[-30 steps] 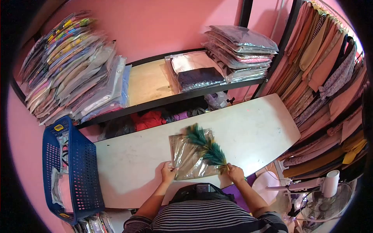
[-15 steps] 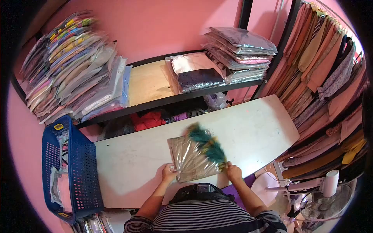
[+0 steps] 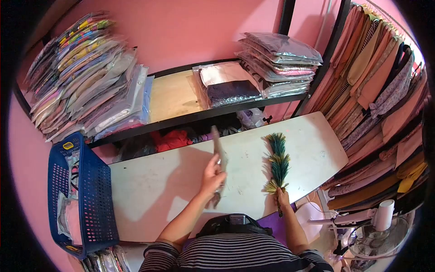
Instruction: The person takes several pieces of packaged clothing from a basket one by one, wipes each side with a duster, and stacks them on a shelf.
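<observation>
My left hand (image 3: 210,179) is closed around a brown folded garment in clear plastic (image 3: 219,152), lifted and turned nearly edge-on above the white table (image 3: 312,140). The packet is a little blurred, so its face does not show. On the right, my right hand (image 3: 282,196) grips the handle of a green feather duster (image 3: 279,165) with yellowish tufts. The duster's head points away from me, over or on the tabletop; whether it touches is not clear.
A blue perforated basket (image 3: 99,204) with packets stands at the table's left end. Behind, a black-edged shelf (image 3: 174,97) carries stacks of bagged clothes (image 3: 281,59). Hanging garments (image 3: 367,86) line the right side, above a white fan (image 3: 380,231).
The packet has been raised off the table and tipped from flat to edge-on by my left hand. The duster has come away from it, moving right, and now points straight ahead.
</observation>
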Demonstrator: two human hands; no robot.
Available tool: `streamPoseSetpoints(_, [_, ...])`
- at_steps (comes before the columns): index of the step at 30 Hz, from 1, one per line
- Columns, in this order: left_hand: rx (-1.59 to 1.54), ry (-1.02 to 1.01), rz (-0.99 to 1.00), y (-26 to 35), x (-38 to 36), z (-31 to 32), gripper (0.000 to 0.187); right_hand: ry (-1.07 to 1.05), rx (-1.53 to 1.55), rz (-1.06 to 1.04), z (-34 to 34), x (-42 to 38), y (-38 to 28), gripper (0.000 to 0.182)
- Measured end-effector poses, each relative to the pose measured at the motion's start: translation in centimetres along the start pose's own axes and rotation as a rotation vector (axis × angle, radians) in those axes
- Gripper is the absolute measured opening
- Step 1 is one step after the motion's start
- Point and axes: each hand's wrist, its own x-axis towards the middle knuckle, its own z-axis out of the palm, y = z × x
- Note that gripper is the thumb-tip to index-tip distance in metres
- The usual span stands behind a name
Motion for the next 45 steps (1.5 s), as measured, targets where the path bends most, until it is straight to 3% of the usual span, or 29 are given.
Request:
streamPoseSetpoints(2, [0.328, -0.126, 0.045, 0.2, -0.5, 2.4, 0.07, -0.011, 0.059, 0.009, 0.0, 0.7, 0.8, 0.027])
streamPoseSetpoints(4, [0.012, -0.375, -0.038, -2.4, -1.5, 4.1, 0.069, -0.052, 0.092, 0.02, -0.1, 0.4, 0.7, 0.027])
streamPoseSetpoints(6, [0.166, -0.539, -0.127, -5.0, -2.3, 3.9, 0.065, -0.089, 0.123, 0.028, 0.0, 0.0, 0.4, 0.028])
streamPoseSetpoints(7, [0.275, -0.525, -0.139, -6.0, -2.7, 2.9, 0.064, 0.035, -0.122, -0.183, 0.5, -0.5, 0.5, 0.03])
streamPoseSetpoints(8, [0.44, -0.406, 0.005, -7.8, -2.8, 1.2, 0.058, 0.159, -0.367, -0.39, 1.0, -0.9, 0.7, 0.032])
streamPoseSetpoints(9, [0.603, -0.284, 0.149, -9.9, -2.8, -0.9, 0.053, 0.174, -0.517, -0.451, 1.4, -1.3, 0.9, 0.037])
streamPoseSetpoints(11, [0.988, 0.157, -0.016, -13.3, -3.1, -5.7, 0.05, 0.011, -0.795, -0.445, 2.8, -4.9, -2.0, 0.03])
streamPoseSetpoints(13, [1.145, 0.396, -0.022, -12.1, -4.4, -7.3, 0.049, -0.178, -1.045, -0.528, 4.3, -6.6, -2.5, 0.024])
streamPoseSetpoints(16, [1.116, 0.243, 0.009, -12.1, -4.6, -9.3, 0.058, -0.341, -1.243, -0.558, 5.7, -6.7, -1.9, 0.022])
streamPoseSetpoints(18, [1.084, 0.2, -0.061, -11.9, -4.2, -9.8, 0.061, -0.094, -1.208, -0.525, 5.4, -5.8, -2.1, 0.02])
streamPoseSetpoints(20, [0.999, 0.175, -0.262, -11.4, -3.8, -9.9, 0.065, 0.082, -1.126, -0.469, 3.6, -4.3, -2.4, 0.021])
streamPoseSetpoints(22, [1.032, 0.196, -0.264, -11.7, -3.5, -10.0, 0.059, 0.259, -1.065, -0.411, 1.8, -2.6, -2.8, 0.022])
streamPoseSetpoints(23, [1.064, 0.214, -0.275, -11.9, -3.1, -10.0, 0.054, 0.269, -1.06, -0.421, 1.0, -1.9, -3.1, 0.022])
streamPoseSetpoints(25, [1.0, 0.177, -0.322, -10.5, -2.6, -9.5, 0.049, 0.231, -1.073, -0.218, -0.1, -0.8, -4.0, 0.028])
streamPoseSetpoints(26, [0.939, 0.135, -0.385, -9.9, -2.3, -9.4, 0.046, 0.243, -1.067, -0.23, -0.1, -0.8, -3.9, 0.028])
streamPoseSetpoints(28, [0.936, 0.185, -0.352, -11.0, -2.1, -9.8, 0.047, 0.583, -1.19, -0.563, 0.7, -2.0, -4.2, 0.042])
streamPoseSetpoints(30, [0.922, 0.18, -0.327, -11.0, -2.0, -9.9, 0.048, 0.585, -1.076, -0.764, 2.2, -1.2, -2.9, 0.057])
streamPoseSetpoints(33, [0.908, 0.212, -0.294, -12.4, -1.4, -10.5, 0.049, 0.062, -0.676, -0.742, 5.1, -4.0, -3.1, 0.057])
streamPoseSetpoints(34, [0.91, 0.21, -0.287, -15.1, -1.1, -11.8, 0.049, -0.133, -0.519, -0.515, 6.5, -3.3, -1.3, 0.057])
streamPoseSetpoints(35, [0.751, 0.215, -0.28, -19.0, -0.3, -13.5, 0.05, -0.159, -0.514, -0.56, 7.8, -2.7, 0.1, 0.062])
streamPoseSetpoints(36, [0.591, 0.219, -0.272, -20.9, 0.4, -14.4, 0.051, -0.243, -0.517, -0.421, 8.6, -3.3, -1.0, 0.066])
streamPoseSetpoints(37, [0.516, 0.142, -0.469, -14.5, -0.4, -11.0, 0.053, -0.226, -0.535, -0.379, 9.2, -3.9, -2.3, 0.063])
streamPoseSetpoints(39, [0.457, 0.074, -0.454, -13.3, -0.1, -10.1, 0.052, -0.215, -0.552, -0.34, 10.0, -3.1, -2.3, 0.06])
streamPoseSetpoints(41, [0.398, 0.007, -0.439, -11.7, 0.1, -9.0, 0.05, -0.286, -0.253, -0.204, 10.7, -0.6, -0.3, 0.04])
streamPoseSetpoints(42, [0.321, -0.024, -0.431, -10.0, 0.0, -8.0, 0.05, -0.289, -0.251, -0.207, 10.4, -0.2, -0.7, 0.04])
streamPoseSetpoints(45, [0.183, -0.073, -0.383, -4.7, -0.1, -5.5, 0.048, -0.495, 0.263, -0.047, 9.0, -2.4, -7.5, 0.024])
